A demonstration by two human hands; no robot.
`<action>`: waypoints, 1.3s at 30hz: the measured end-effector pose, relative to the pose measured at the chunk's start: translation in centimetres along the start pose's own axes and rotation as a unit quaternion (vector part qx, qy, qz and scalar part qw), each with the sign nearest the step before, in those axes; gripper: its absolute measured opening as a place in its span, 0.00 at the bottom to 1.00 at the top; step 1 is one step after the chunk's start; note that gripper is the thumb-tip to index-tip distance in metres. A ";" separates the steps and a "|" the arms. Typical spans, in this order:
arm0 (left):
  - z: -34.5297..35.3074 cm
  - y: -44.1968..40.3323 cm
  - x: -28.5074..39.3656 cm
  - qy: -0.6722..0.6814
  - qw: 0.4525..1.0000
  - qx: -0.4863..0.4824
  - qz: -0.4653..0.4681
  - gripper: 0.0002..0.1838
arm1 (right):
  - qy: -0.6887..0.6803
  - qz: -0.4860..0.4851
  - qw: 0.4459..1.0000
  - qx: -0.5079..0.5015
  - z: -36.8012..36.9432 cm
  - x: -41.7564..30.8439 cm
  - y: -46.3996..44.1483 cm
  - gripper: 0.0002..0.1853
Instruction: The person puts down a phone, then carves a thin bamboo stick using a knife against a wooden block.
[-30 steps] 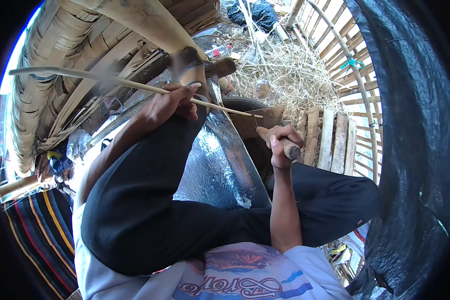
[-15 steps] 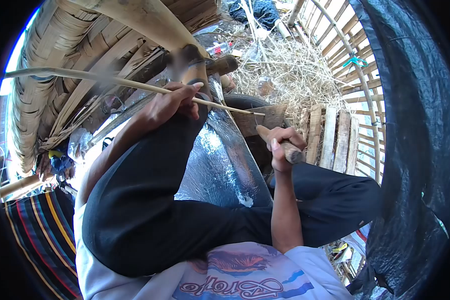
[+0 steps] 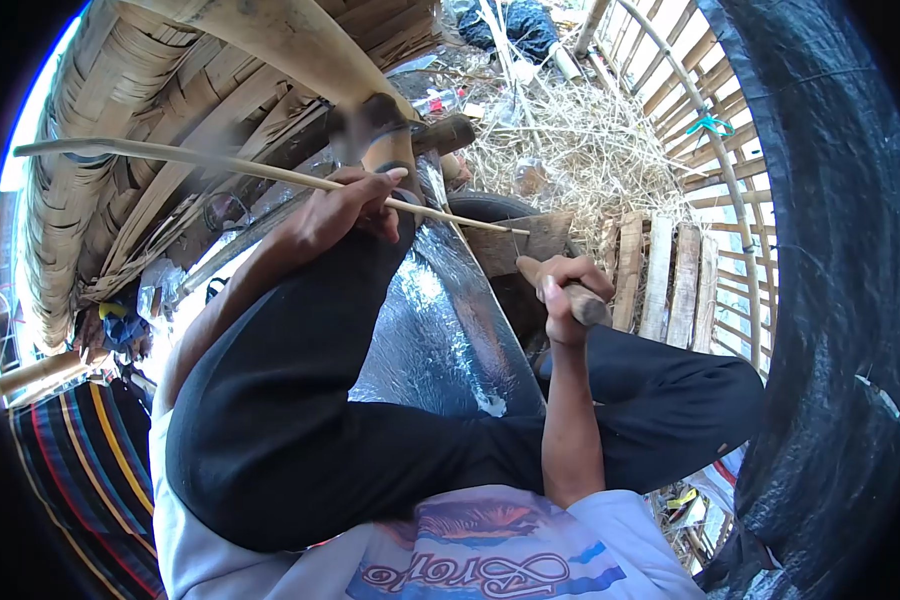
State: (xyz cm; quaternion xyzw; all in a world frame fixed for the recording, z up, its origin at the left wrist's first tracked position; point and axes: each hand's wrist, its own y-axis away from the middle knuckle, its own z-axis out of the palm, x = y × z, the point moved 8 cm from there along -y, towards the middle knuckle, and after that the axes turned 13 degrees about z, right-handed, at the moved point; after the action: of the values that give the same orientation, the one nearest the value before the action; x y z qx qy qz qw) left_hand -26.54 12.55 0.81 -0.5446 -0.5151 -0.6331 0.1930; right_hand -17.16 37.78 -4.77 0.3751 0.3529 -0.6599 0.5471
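"What did the left hand [image 3: 345,212] have hold of?"

"A long, thin stick [image 3: 250,168], pinched between thumb and fingers just above the raised knee [image 3: 388,225]. It slanted across from the woven bamboo panels [image 3: 100,210] and ended near a small wooden board [image 3: 548,236]."

"And the right hand [image 3: 570,288]?"

"That one was clenched around a wooden-handled tool [image 3: 590,308]. The thick end of the handle stuck out below the fist, and the narrow end pointed up towards the stick's tip. I saw something thin and metallic there, too fine to make out, so I couldn't tell if it touched the stick."

"How was the person sitting?"

"Legs bent, in dark trousers [image 3: 270,420], with a shiny plastic-like sheet [image 3: 435,330] between them. A thick bamboo pole [image 3: 290,45] ran above the left hand."

"What lay around?"

"Dry straw [image 3: 590,150] was strewn beyond the board, with wooden slats [image 3: 658,275] just beside it, to the right. A dark tarp [image 3: 820,300] hung down the right side, next to a bamboo lattice [image 3: 740,200] with a teal tie [image 3: 708,123] on it. A striped cloth [image 3: 80,460] lay at the lower left."
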 end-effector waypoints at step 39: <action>-0.7 -0.4 -0.5 0.003 1.000 0.024 0.013 0.24 | 0.068 -0.034 0.997 0.020 -0.8 0.5 0.4 0.06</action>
State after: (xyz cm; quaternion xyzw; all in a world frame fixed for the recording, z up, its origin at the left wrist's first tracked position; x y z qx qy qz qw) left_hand -27.01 11.97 0.32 -0.5447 -0.5225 -0.6193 0.2163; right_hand -16.78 38.22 -5.65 0.4179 0.3888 -0.6578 0.4914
